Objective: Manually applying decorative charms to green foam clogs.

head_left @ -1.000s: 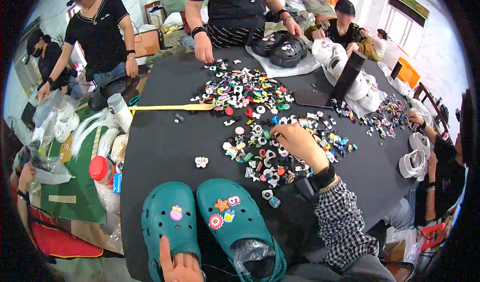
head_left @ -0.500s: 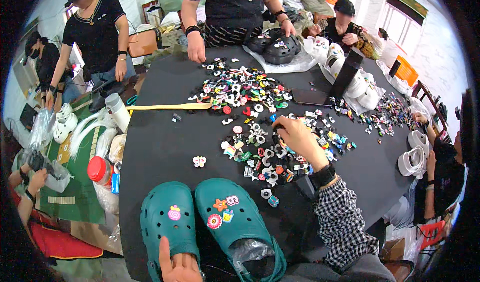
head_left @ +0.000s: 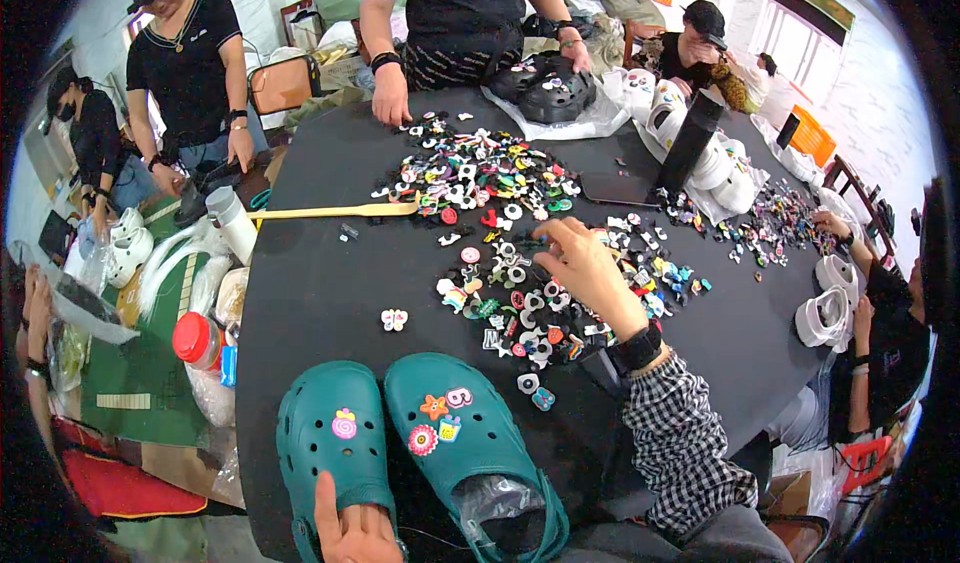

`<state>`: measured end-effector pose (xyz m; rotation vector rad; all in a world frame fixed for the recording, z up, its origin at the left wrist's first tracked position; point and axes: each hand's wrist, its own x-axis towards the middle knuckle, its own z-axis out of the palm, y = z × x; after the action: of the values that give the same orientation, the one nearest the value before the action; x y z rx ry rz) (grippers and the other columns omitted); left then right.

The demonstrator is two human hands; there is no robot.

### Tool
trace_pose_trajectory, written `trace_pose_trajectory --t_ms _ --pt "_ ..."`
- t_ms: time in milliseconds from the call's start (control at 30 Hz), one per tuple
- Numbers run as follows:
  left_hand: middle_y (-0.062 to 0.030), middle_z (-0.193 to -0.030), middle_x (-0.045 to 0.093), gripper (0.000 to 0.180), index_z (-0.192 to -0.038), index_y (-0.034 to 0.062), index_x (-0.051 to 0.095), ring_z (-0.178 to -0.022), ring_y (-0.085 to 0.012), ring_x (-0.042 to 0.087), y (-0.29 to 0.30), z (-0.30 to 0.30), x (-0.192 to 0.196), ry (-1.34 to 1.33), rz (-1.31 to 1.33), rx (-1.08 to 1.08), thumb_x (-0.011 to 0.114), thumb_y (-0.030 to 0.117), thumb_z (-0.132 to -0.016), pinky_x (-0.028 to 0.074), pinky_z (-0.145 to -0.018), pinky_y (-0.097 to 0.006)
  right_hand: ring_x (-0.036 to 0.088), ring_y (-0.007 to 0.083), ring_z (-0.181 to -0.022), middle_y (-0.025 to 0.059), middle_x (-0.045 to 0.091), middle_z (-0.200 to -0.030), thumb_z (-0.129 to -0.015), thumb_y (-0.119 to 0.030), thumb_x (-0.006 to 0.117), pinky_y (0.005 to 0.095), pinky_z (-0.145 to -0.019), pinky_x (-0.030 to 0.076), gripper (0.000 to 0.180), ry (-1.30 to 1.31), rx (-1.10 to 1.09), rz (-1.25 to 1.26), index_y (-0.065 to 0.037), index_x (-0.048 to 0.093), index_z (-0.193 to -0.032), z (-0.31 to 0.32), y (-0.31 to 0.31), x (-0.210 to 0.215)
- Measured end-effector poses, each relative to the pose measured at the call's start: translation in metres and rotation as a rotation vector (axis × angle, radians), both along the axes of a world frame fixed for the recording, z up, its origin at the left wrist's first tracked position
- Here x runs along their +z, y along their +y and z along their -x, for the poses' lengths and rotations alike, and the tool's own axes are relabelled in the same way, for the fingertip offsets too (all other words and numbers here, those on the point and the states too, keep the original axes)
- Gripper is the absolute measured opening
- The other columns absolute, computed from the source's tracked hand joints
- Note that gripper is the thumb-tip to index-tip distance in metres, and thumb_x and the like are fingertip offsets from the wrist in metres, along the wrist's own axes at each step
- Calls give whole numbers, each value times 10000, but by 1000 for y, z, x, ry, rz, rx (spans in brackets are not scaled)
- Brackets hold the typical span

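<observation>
Two green clogs lie side by side at the front of the black table. My left hand (head_left: 355, 535) has its fingers inside the left clog (head_left: 330, 413) and its thumb over the rim, gripping it. A pink swirl charm (head_left: 344, 423) sits on that clog. Several charms, among them an orange starfish (head_left: 434, 406) and a red-white flower (head_left: 423, 440), are on the right clog (head_left: 415, 383). Over the nearer pile of loose shoe charms (head_left: 535, 313), my right hand (head_left: 590, 268) is open, index finger and thumb apart. A butterfly-like charm (head_left: 395, 320) lies alone behind the clogs.
A larger charm heap (head_left: 480, 168), a yellow stick (head_left: 335, 211), a phone (head_left: 620, 190) and a black cylinder (head_left: 690, 141) lie farther back. Black clogs (head_left: 555, 93) stand by a person across the table. White clogs (head_left: 828, 313) are at right. Other people work around.
My right hand has shifted slightly left and up over the charms, and its thumb and index finger have spread apart. My left hand stays in the clog.
</observation>
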<state>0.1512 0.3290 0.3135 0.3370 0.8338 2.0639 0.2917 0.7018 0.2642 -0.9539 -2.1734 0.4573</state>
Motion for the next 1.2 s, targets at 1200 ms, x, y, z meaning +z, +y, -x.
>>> trace_pose_trajectory --t_ms 1200 --pt "-224 -1444 333 925 -1525 16 70 -1328 -309 377 -4 4 -27 88 -82 39 656 215 -837 336 -1075 -355 656 131 -774 53 660 -866 -916 -70 547 278 -704 516 170 -11 386 515 3 633 -1044 -4 -33 59"
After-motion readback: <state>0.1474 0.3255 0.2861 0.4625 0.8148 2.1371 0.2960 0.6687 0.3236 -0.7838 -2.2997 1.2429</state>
